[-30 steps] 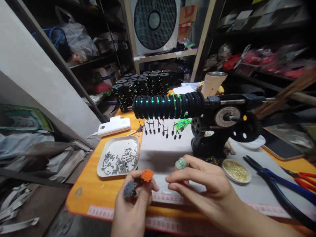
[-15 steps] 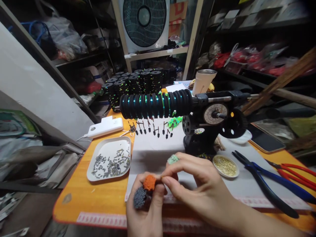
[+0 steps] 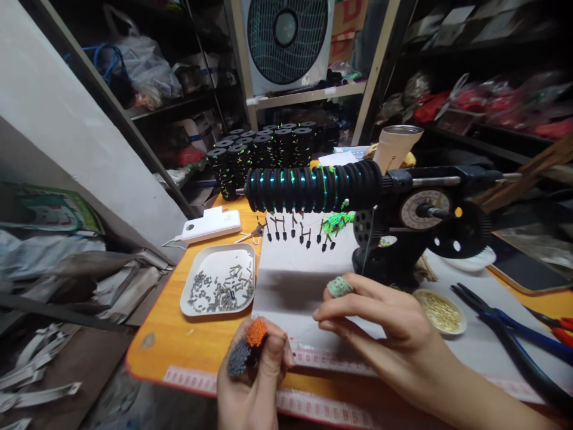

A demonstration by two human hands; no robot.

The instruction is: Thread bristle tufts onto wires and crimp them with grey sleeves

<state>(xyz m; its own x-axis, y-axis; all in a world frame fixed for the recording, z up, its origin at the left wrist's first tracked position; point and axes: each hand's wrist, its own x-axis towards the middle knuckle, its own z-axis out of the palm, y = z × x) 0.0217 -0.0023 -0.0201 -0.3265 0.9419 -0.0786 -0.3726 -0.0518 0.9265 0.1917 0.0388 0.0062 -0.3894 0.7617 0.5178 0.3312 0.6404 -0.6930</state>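
My left hand (image 3: 257, 376), low in the middle, is closed around two tight bundles, one orange (image 3: 256, 332) and one dark grey (image 3: 239, 359). Their ends look like many small, packed tips. To its right and apart from it, my right hand (image 3: 380, 328) has thumb and forefinger brought close together. Whatever is between those fingertips is too small to make out. A pale green wrap (image 3: 340, 286) covers one of its fingertips. Above both hands is a black ridged roller (image 3: 313, 188) wound with blue and green line, with small dark pieces (image 3: 308, 239) hanging under it.
A white tray (image 3: 188, 304) of small grey pieces lies left. On the right are a dish of gold bits (image 3: 441, 313), blue-handled pliers (image 3: 505, 334) and red-handled pliers (image 3: 561, 331). The roller's geared black machine (image 3: 385, 263) stands behind my right hand. Black spools (image 3: 264, 149) fill the back.
My right hand has moved away from the left hand's bundles, to the right; their fingertips were together before. My left hand has dropped slightly left, still holding both bundles. The view has shifted left.
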